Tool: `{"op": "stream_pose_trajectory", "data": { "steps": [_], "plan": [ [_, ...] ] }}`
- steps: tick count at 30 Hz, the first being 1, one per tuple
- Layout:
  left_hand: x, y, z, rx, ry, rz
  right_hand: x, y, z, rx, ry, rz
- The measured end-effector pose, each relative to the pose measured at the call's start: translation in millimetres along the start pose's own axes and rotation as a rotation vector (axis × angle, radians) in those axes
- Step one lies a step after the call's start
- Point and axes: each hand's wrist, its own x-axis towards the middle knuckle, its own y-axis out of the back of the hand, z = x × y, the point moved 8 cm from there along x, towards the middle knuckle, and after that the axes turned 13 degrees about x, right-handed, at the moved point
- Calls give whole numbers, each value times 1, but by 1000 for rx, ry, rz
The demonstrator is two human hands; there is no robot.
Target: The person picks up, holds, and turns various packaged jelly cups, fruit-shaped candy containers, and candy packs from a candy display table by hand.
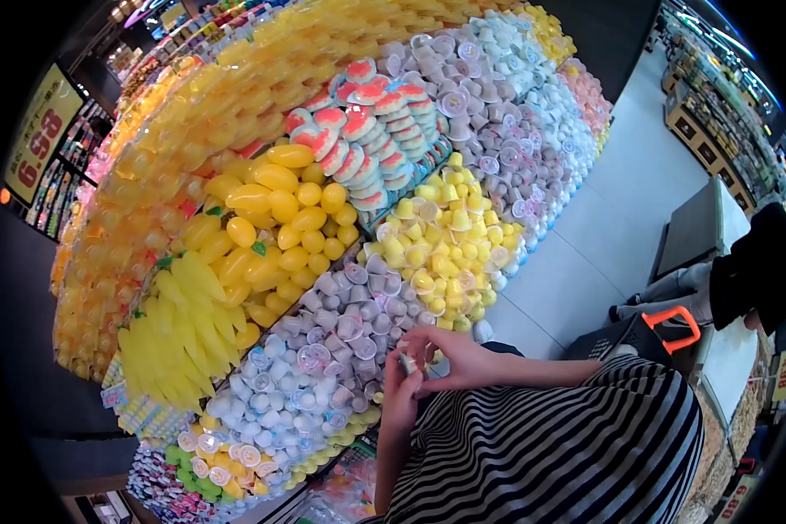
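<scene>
My left hand (400,389) and my right hand (445,356) are close together at the front edge of the sweets display, in front of the striped shirt. Which hand is which follows the arms. Between the fingers is a small pale object (408,363), too small to name; both hands have bent fingers around it. Just beyond them lie purple-grey jelly cups (351,306), with white cups (275,384) to one side and yellow cups (445,236) to the other.
Yellow mango-shaped packs (275,205), long yellow packs (183,323) and red-white sweets (371,131) are heaped farther back. A black basket with an orange handle (677,327) is at the right. A person in dark clothing (751,266) stands beyond it. Price signs hang at both sides.
</scene>
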Motion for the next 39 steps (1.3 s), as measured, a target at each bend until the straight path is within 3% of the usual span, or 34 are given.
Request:
{"op": "stream_pose_trajectory", "data": {
  "steps": [2, 5, 9, 16, 19, 23, 26, 30, 33, 39],
  "plan": [
    [-5, 12, -22, -258, 47, 44, 0, -10, 3, -41, -12, 34],
    [-19, 11, -16, -253, 65, -63, 2, -28, 1, -238, 126, 33],
    [-19, 17, -34, -278, 42, -247, -3, -35, 4, -171, 120, 27],
    [-18, 3, 13, 65, 25, -158, -19, -17, -4, -124, 81, 123],
    [-18, -2, 42, 230, -121, -208, -20, -7, -1, -91, 76, 48],
    [-22, -5, 39, 303, -133, -120, -15, 6, -10, -78, 138, -71],
    [-20, -13, 26, 239, -114, 73, -20, 23, -12, 14, 99, -157],
    [-9, -52, 25, 153, -236, 171, -29, 57, -22, 46, 262, -122],
    [2, -83, 21, 164, -191, 271, -37, 87, -25, -20, 342, -125],
    [25, -143, 0, 265, -153, 234, -55, 149, -10, 86, 257, -193]
  ]
}}
